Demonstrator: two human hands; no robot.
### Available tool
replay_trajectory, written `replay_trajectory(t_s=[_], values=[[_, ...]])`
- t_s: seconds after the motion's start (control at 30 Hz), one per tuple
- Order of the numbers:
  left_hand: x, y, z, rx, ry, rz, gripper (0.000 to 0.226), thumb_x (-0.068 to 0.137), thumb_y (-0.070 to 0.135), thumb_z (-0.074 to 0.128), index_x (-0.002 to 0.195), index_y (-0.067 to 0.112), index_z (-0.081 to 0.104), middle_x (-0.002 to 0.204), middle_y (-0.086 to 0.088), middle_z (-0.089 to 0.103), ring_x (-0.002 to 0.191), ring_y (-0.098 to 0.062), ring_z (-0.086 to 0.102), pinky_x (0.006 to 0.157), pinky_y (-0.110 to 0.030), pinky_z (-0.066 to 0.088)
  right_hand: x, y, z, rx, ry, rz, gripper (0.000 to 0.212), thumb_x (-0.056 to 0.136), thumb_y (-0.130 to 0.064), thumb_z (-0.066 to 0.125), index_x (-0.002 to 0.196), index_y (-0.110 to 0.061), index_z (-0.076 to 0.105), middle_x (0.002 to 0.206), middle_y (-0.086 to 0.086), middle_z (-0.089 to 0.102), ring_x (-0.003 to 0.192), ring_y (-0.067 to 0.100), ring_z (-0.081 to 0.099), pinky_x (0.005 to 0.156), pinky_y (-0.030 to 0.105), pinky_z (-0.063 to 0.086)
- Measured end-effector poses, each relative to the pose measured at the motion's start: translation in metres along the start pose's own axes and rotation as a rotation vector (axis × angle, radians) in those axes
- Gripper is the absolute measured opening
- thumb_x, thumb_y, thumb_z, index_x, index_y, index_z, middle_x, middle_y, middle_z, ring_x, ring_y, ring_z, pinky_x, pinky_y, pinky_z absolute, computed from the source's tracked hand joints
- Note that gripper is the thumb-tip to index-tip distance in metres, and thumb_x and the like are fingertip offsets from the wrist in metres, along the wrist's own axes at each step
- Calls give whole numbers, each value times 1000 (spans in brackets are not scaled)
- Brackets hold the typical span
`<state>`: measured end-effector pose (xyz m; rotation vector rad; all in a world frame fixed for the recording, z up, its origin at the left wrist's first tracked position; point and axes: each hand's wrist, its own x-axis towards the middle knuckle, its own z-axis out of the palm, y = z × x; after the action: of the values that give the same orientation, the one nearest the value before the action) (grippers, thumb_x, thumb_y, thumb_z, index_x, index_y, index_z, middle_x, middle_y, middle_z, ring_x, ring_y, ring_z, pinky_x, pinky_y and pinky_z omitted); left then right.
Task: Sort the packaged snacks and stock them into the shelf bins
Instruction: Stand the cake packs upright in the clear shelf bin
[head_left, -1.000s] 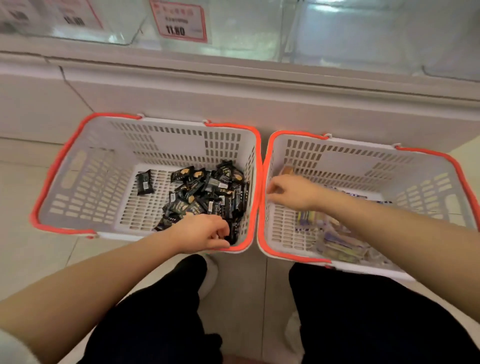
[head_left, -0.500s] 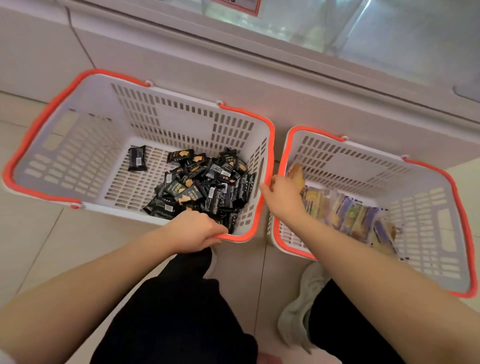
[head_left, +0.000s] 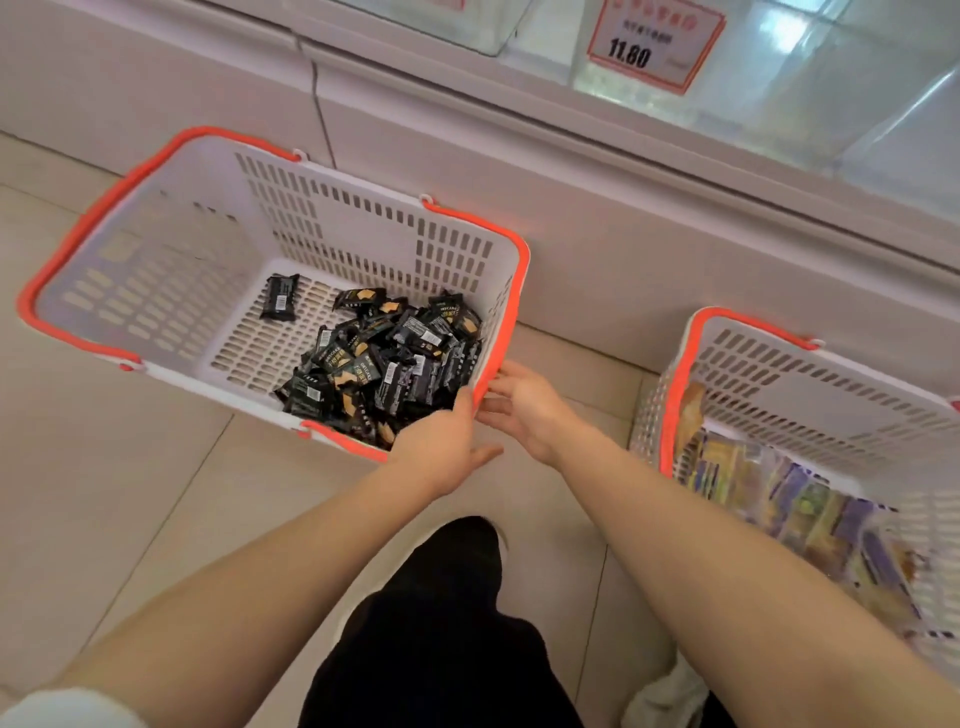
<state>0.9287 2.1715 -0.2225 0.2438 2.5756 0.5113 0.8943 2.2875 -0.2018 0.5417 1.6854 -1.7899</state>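
A white basket with orange rim (head_left: 156, 218) stands on the floor at left and holds several black snack packets (head_left: 384, 353) heaped in its near right corner, with one packet (head_left: 279, 304) lying apart. My left hand (head_left: 447, 441) is at that corner, fingers hooked over the rim and thumb spread outside. My right hand (head_left: 519, 405) touches the outer side of the same basket's right wall with straight fingers. A second white basket (head_left: 810, 384) at right holds yellow and purple snack packets (head_left: 789, 499).
A white shelf base (head_left: 597, 218) runs behind both baskets, with clear bins and a red price tag reading 11.80 (head_left: 652, 44) above. My black-trousered legs and a white shoe (head_left: 670, 691) are below on the beige tiled floor, which shows between the baskets.
My right hand left the right basket and moved onto the left basket's right wall. The two baskets, touching before, now stand apart. My left hand stays at the near right corner.
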Motion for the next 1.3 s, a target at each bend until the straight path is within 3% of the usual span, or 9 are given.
replay_trajectory(t_s=[0.2,0.37,0.5,0.67,0.83,0.97,1.1,1.2,1.3], values=[[8,-31,-16,153,45,-134,45,96,30,42,134,12,26,113,-13,59,99,-37,60,67,-37,38,14,-8,15,-26,-76,-21,28,100,-14,37,124,-15,50,118,6,62,106,22,59,100,36,41],[15,-11,-48,526,1,-140,31,92,14,43,121,12,53,117,-8,59,106,-29,60,71,-34,44,2,-16,-36,-30,109,-185,18,100,-11,36,108,-11,52,86,4,66,64,8,65,65,19,49],[33,56,-74,694,-105,242,34,92,27,45,122,14,53,122,-10,58,111,-30,57,81,-36,47,-28,-2,-101,-352,238,-262,17,96,1,40,103,-4,54,73,2,60,49,-3,55,54,10,41],[37,172,-56,805,-243,660,40,95,31,43,129,13,48,125,-13,57,112,-33,55,84,-40,48,-86,31,-202,-706,407,-250,16,94,-5,46,100,-7,61,88,9,67,82,27,63,81,37,48],[30,257,-3,942,-318,845,33,95,27,44,121,10,55,122,-12,59,111,-31,56,80,-38,47,-146,77,-285,-952,385,-109,29,92,-1,44,114,-7,61,117,11,64,109,24,58,86,23,39],[18,281,53,781,-461,830,40,97,37,42,125,10,51,123,-15,56,110,-33,54,78,-36,44,-189,117,-321,-1055,254,17,37,94,-12,45,130,-14,53,135,6,54,123,20,50,98,26,37],[6,266,101,652,-555,732,38,95,41,46,121,13,50,118,-17,58,108,-34,54,84,-37,45,-211,149,-334,-1430,55,213,57,90,-22,51,143,-15,32,142,12,42,129,29,41,103,37,37],[1,256,120,604,-525,645,30,97,35,43,120,18,52,116,-13,59,106,-31,55,80,-35,42,-213,159,-339,-1603,96,251,50,96,-9,37,144,-12,23,138,17,44,121,32,49,95,42,42],[1,252,117,576,-509,624,27,97,30,43,117,16,56,114,-12,61,105,-30,55,83,-36,42,-208,156,-334,-1619,105,179,41,96,-8,37,137,-14,33,130,16,50,113,30,54,83,39,44]])
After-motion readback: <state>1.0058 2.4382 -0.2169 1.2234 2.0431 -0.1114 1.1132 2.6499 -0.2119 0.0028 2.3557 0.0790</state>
